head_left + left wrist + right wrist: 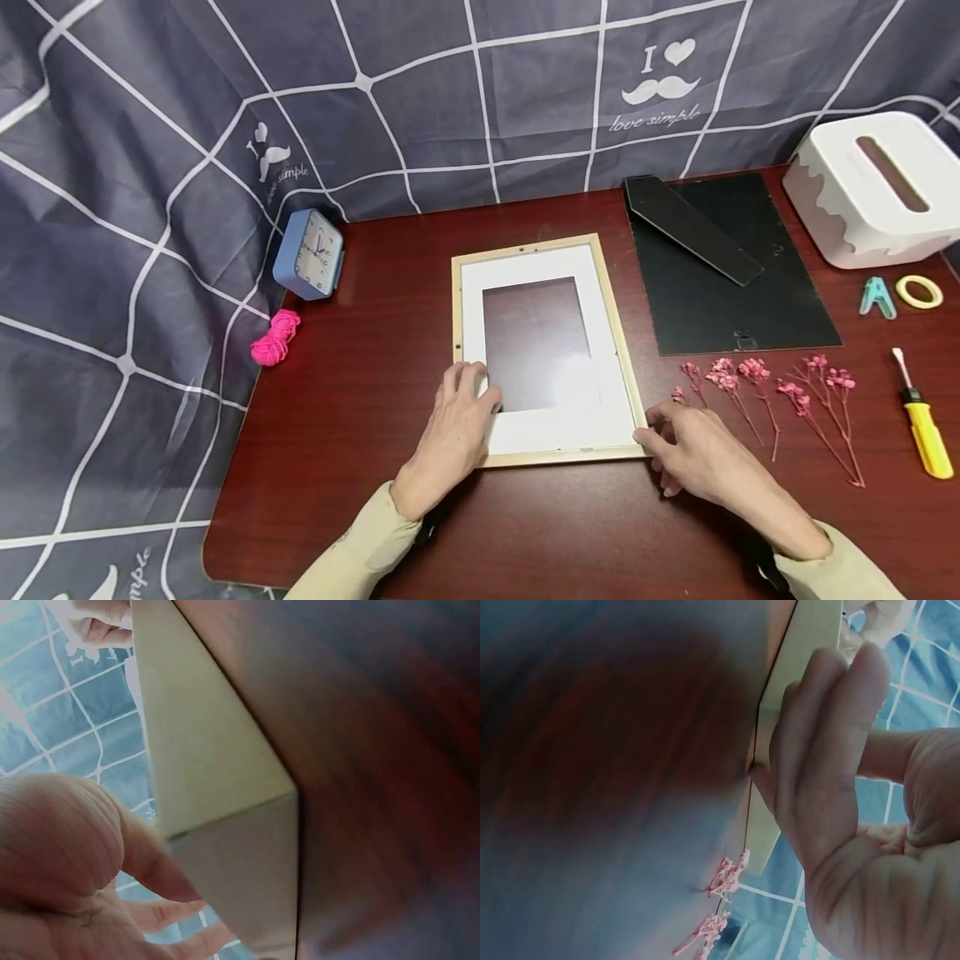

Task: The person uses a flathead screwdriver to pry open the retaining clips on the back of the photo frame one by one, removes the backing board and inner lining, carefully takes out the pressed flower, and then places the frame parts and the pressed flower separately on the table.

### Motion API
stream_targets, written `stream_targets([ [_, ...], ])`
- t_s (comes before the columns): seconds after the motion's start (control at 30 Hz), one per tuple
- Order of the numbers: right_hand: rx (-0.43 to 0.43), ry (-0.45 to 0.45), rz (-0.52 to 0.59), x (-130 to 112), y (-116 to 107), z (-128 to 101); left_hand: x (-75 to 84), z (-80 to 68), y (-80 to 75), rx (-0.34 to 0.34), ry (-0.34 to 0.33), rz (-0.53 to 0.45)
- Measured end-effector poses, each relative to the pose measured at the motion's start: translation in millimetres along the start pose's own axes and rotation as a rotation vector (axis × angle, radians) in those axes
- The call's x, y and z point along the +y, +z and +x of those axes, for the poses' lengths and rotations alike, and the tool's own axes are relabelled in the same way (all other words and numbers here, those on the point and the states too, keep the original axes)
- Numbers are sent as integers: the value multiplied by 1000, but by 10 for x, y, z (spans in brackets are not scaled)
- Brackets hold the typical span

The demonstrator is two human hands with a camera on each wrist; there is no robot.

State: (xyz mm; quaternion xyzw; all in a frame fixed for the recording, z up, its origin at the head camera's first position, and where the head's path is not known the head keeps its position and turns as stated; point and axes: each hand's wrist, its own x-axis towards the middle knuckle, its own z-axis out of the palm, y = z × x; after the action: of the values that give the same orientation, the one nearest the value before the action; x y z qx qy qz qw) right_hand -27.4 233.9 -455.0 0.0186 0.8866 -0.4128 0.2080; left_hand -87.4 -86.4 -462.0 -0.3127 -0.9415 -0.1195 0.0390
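Head: both hands (457,417) on frame (622,333) corners.

The picture frame (546,350) is lying in the middle of the table (360,433), and bare wood is showing on its left side and along the near edge, so a hand is finding room there. On the right, the dried pink flowers (765,392) are lying just beside the frame's corner (very close to the right hand (693,454)), and the black backing board (727,267) is blocking the way behind them. The blue clock (309,252) and pink string (275,337) are standing at the left edge.
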Motion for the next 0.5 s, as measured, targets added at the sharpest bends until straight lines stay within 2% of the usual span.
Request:
stream_targets([
  [0.13,0,9,-7,-6,3,4,5,8,-8,-8,22,-54],
  [0.23,-3,10,-12,-13,4,5,24,-4,-38,-1,28,-15],
  [0.4,-9,6,-6,-14,6,3,82,-49,-74,4,-35,107],
  [0.5,-3,10,-20,-14,13,-2,113,-53,-64,-4,-75,82],
])
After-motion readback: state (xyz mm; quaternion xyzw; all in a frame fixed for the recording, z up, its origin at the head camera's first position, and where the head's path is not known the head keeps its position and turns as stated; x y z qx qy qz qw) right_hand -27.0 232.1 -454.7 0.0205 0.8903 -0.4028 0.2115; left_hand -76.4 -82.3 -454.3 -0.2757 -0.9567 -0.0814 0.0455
